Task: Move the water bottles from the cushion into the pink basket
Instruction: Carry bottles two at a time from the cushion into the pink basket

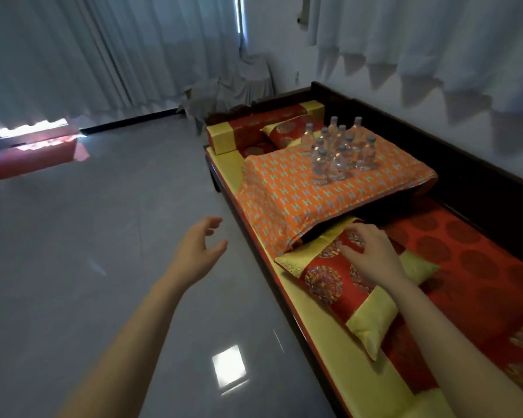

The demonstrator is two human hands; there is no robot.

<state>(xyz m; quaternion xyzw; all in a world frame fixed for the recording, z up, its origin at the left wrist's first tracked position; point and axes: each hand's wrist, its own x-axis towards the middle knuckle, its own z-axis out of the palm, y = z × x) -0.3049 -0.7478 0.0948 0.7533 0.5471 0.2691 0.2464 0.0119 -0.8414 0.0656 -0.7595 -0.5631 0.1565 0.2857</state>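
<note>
Both hands are staying spread: left hand [200,248] hanging over floor [88,221], right hand [372,251] touching pillow [335,285]; bottles [335,149] are standing far on orange cushion [299,200]

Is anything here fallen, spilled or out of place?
Nothing is spilled or fallen. The clear plastic water bottles all stand upright, clustered on the orange patterned cushion. One oddity: no pink basket is in view.
</note>
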